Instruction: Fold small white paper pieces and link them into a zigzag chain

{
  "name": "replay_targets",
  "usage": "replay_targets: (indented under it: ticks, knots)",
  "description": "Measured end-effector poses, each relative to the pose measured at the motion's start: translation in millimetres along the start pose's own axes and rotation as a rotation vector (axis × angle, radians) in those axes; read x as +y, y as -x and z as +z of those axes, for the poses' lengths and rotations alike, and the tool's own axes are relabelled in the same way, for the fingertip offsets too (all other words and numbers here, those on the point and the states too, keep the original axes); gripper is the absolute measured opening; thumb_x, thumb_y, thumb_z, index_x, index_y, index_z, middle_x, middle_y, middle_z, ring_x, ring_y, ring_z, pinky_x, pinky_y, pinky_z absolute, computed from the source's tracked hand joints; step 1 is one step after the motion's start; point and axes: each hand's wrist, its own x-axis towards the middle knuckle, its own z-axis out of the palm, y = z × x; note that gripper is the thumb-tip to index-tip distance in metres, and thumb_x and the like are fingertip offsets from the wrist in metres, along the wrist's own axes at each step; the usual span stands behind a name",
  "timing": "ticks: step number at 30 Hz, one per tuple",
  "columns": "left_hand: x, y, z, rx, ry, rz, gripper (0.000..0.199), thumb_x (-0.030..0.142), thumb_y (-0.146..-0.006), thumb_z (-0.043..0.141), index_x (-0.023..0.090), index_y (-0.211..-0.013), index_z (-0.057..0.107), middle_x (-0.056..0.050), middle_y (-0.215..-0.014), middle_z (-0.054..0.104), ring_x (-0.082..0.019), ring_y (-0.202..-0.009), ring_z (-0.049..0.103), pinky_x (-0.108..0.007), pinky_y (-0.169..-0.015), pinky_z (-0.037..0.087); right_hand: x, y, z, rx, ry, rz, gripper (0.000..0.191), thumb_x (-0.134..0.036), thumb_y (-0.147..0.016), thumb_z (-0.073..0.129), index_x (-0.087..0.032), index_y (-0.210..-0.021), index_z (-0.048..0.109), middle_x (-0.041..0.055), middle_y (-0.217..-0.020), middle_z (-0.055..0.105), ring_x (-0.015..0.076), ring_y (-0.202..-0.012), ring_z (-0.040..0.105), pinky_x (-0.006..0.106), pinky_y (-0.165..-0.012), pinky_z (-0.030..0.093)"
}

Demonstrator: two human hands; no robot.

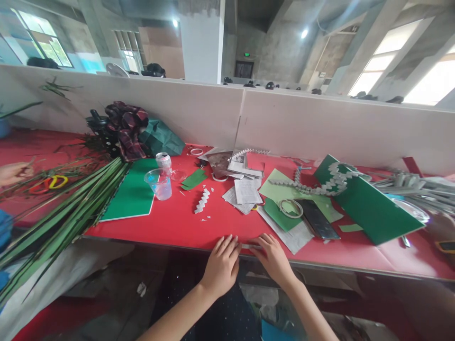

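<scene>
Pointing sideways, thin pale strip [245, 246]

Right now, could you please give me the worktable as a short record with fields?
left hand: the left hand is at the near edge, fingers by one end of a narrow pale strip
right hand: the right hand is at the strip's other end
surface: red tabletop
ahead: short zigzag folded piece
left side: clear plastic cup, drink can, long green leaves
right side: smartphone, white ring, tilted green board
far left: scissors, another person's hand
</scene>
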Motion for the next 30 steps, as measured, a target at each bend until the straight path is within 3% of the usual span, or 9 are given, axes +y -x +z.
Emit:
replay_targets:
  ticks: [5,8,12,14,17,19,21,24,30]
  knots:
    - [6.9,-21.9,-10.5,0.008,0.038,-0.104,0.021,0.021,-0.091,0.042,0.02,-0.095,0.062,-0.008,-0.11,0.064,-0.024,-0.106,0.054,-0.042,-0.091,0.043,2.8,-3.0,0.2,-0.023,-0.058,-0.013,0.014,-0.024,-0.09,0.049,-0.022,-0.088,0.062,0.0044,-0.09,0.062,0.0203,-0.087,0.056,0.033,-0.082,0.042]
    - [5.6,-36.1,-16.9,-0.047,0.044,-0.151,0.016,0.024,-0.091,0.045,0.02,-0.093,0.06,-0.007,-0.095,0.061,-0.022,-0.091,0.055,-0.037,-0.079,0.045,4.4,-6.1,0.1,0.006,-0.082,-0.026,0.017,-0.024,-0.091,0.047,-0.023,-0.087,0.062,0.0045,-0.088,0.061,0.0199,-0.086,0.055,0.032,-0.08,0.043]
    - [-8.2,-60.2,-18.5,-0.065,0.082,-0.113,0.021,0.026,-0.092,0.042,0.019,-0.09,0.061,-0.008,-0.089,0.06,-0.022,-0.087,0.055,-0.034,-0.076,0.044,9.2,-25.1,-7.5,0.094,-0.064,-0.068,0.02,-0.027,-0.092,0.046,-0.023,-0.088,0.065,0.0055,-0.087,0.06,0.021,-0.086,0.054,0.035,-0.082,0.043]
    - [-20.8,-78.6,-15.7,-0.027,0.187,-0.138,0.021,0.028,-0.092,0.043,0.018,-0.089,0.061,-0.008,-0.086,0.062,-0.022,-0.085,0.057,-0.033,-0.076,0.044,13.4,-43.4,-13.0,0.172,-0.07,-0.091,0.018,-0.029,-0.091,0.049,-0.024,-0.089,0.065,0.0065,-0.093,0.06,0.0222,-0.092,0.053,0.037,-0.086,0.042]
    - [-44.0,-115.4,-8.0,0.027,0.529,-0.192,0.022,0.032,-0.09,0.046,0.018,-0.094,0.062,-0.007,-0.083,0.066,-0.019,-0.077,0.061,-0.029,-0.069,0.045,22.9,-81.0,-16.3,0.358,-0.155,-0.062,0.015,-0.032,-0.088,0.053,-0.024,-0.094,0.064,0.0089,-0.114,0.056,0.0255,-0.112,0.048,0.043,-0.096,0.037]
    - [-59.9,-142.7,-1.5,0.043,0.741,-0.211,0.024,0.036,-0.088,0.049,0.016,-0.09,0.063,-0.005,-0.076,0.065,-0.018,-0.07,0.061,-0.028,-0.065,0.046,31.0,-110.5,-12.5,0.483,-0.334,0.023,0.034,-0.037,-0.085,0.055,-0.021,-0.115,0.056,0.0116,-0.119,0.055,0.0252,-0.112,0.05,0.042,-0.093,0.041]
    - [-74.4,-167.7,4.9,0.084,0.913,-0.287,0.029,0.04,-0.084,0.054,0.013,-0.092,0.063,-0.005,-0.072,0.064,-0.015,-0.061,0.058,-0.026,-0.059,0.045,39.3,-139.9,-4.7,0.47,-0.583,0.095,0.046,-0.043,-0.084,0.054,-0.018,-0.123,0.05,0.0118,-0.114,0.06,0.0234,-0.101,0.057,0.039,-0.087,0.046]
    - [-91.9,-193.7,12.2,0.089,0.991,-0.32,0.036,0.043,-0.082,0.054,0.01,-0.093,0.065,-0.004,-0.067,0.06,-0.012,-0.052,0.052,-0.024,-0.052,0.041,49.7,-174.1,8.3,0.365,-0.899,0.137,0.048,-0.052,-0.081,0.054,-0.016,-0.114,0.058,0.0091,-0.1,0.066,0.0226,-0.093,0.061,0.037,-0.083,0.049]
    - [-109.3,-199.4,19.8,0.126,0.866,-0.242,0.032,0.036,-0.084,0.05,0.01,-0.085,0.069,-0.004,-0.068,0.062,-0.013,-0.059,0.048,-0.024,-0.057,0.038,60.2,-188.9,22.9,0.347,-1.035,0.132,0.038,-0.053,-0.078,0.059,-0.017,-0.09,0.067,0.0051,-0.091,0.069,0.0212,-0.089,0.062,0.035,-0.084,0.048]
